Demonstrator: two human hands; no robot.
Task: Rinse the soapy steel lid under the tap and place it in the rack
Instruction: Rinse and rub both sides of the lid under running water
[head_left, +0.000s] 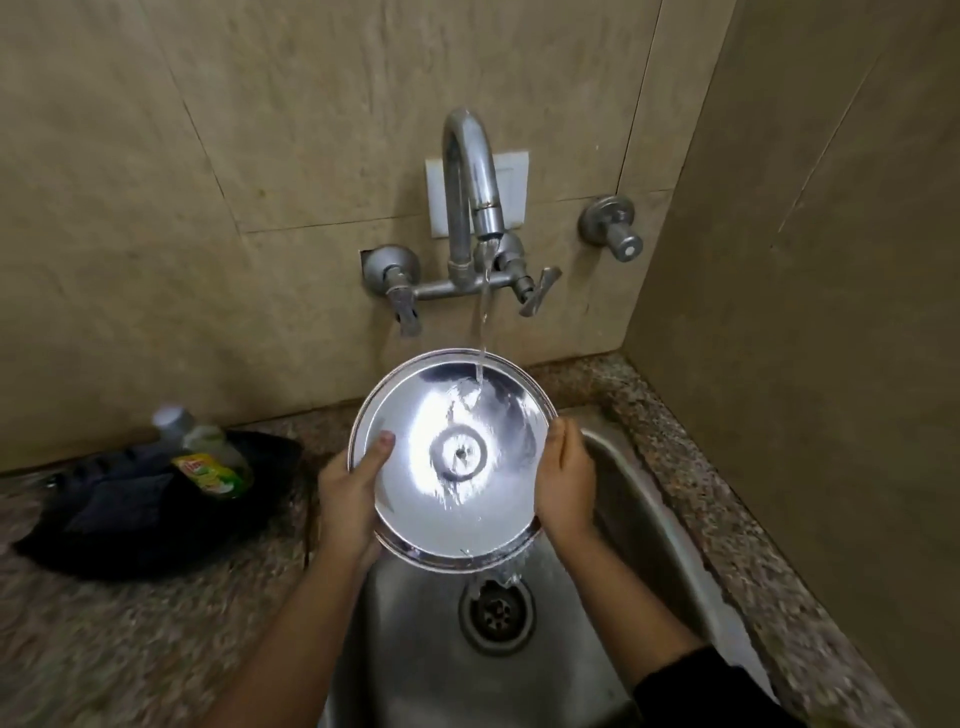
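Note:
A round shiny steel lid (452, 499) is held tilted over the sink, its inner side facing me. My left hand (348, 493) grips its left rim with the thumb on the inner face. My right hand (566, 483) holds the right rim. Water runs from the curved tap (470, 171) onto the upper part of the lid, flows across it and drips off the lower edge toward the drain (496, 610). No rack is in view.
The steel sink (639, 499) is set in a speckled granite counter (130, 623). On the left lies a black tray (140, 509) with a green dish-soap bottle (213, 462). Tap handles (402, 296) and a wall valve (613, 223) stick out from the tiled wall.

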